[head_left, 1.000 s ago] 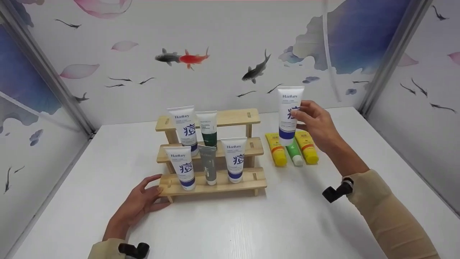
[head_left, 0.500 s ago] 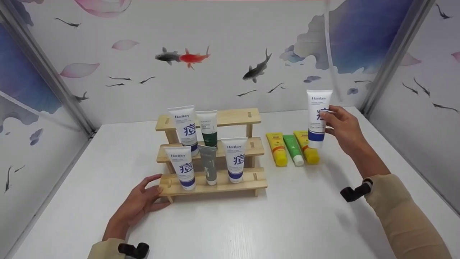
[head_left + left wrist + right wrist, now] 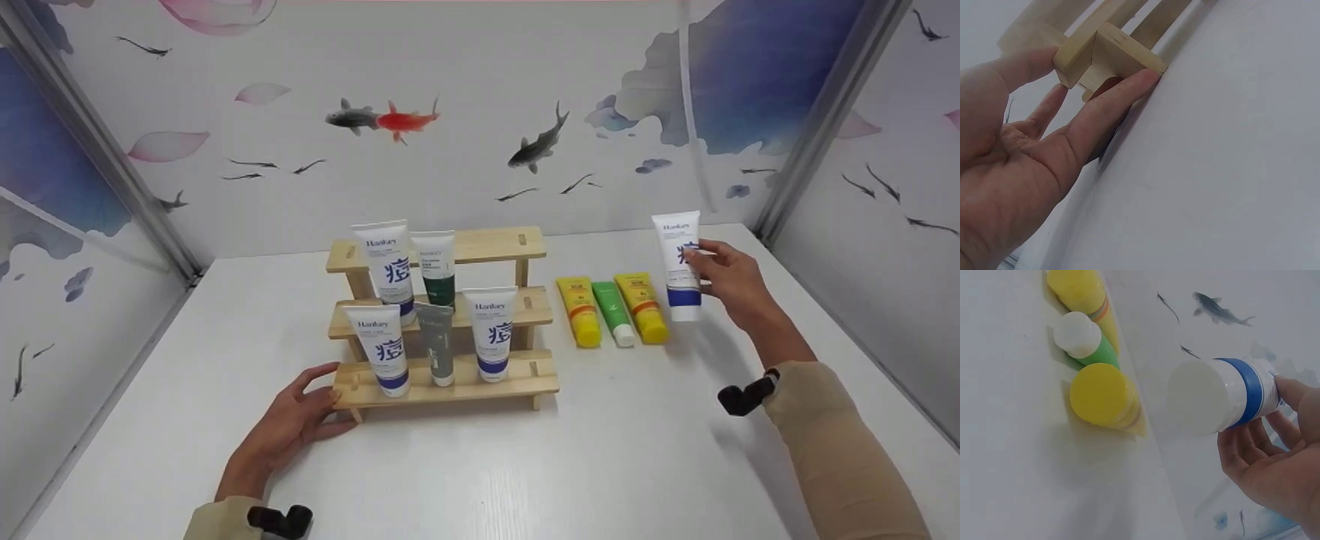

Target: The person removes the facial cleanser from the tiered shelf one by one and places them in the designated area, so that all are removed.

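Note:
My right hand (image 3: 733, 283) pinches a white squeeze tube (image 3: 681, 281) with a blue band, thumb on its front. The tube stands nearly upright, cap down, just right of the yellow tubes; in the right wrist view its white cap (image 3: 1199, 398) hangs apart from them. My left hand (image 3: 289, 420) holds the left end of the lowest step of a three-tier wooden rack (image 3: 487, 244). In the left wrist view its fingers (image 3: 1112, 104) touch the step's end and leg. Several tubes stand on the rack, among them a grey tube (image 3: 436, 345) and a white-and-green tube (image 3: 435, 266).
Flat on the white table (image 3: 480, 472), right of the rack, lie a yellow tube (image 3: 579, 311), a green tube (image 3: 613, 311) and a second yellow tube (image 3: 642, 307). A wall (image 3: 465, 60) with painted fish closes off the back.
My right hand has carried the white tube rightward, from over the lying tubes to beside them, then lower. The left hand and the rack have stayed put.

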Motion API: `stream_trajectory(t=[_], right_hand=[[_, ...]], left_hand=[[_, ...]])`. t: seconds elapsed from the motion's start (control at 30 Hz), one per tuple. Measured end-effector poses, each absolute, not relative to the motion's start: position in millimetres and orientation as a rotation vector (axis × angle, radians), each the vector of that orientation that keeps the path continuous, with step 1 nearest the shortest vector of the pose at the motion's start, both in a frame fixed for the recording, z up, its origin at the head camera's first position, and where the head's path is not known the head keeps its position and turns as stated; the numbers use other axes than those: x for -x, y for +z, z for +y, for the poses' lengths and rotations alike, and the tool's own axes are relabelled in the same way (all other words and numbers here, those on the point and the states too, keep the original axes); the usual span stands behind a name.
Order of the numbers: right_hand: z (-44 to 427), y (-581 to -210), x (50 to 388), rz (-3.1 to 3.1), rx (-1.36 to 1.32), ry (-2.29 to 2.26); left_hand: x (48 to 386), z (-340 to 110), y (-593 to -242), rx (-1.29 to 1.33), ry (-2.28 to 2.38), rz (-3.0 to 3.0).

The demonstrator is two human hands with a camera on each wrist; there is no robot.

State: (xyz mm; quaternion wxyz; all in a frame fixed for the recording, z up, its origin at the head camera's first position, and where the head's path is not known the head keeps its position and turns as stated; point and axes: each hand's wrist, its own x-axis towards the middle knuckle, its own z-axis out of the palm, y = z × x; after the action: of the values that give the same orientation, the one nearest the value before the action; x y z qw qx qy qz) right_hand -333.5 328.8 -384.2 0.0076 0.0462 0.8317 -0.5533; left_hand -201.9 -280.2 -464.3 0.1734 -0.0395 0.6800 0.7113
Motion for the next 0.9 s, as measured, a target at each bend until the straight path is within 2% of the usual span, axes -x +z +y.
stream_trajectory(t=[0.9], right_hand=[[340.5, -443.0, 365.1, 2.479, -0.645, -1.631]], left_hand=[[201.6, -281.7, -466.8, 0.071, 2.032, 1.909]])
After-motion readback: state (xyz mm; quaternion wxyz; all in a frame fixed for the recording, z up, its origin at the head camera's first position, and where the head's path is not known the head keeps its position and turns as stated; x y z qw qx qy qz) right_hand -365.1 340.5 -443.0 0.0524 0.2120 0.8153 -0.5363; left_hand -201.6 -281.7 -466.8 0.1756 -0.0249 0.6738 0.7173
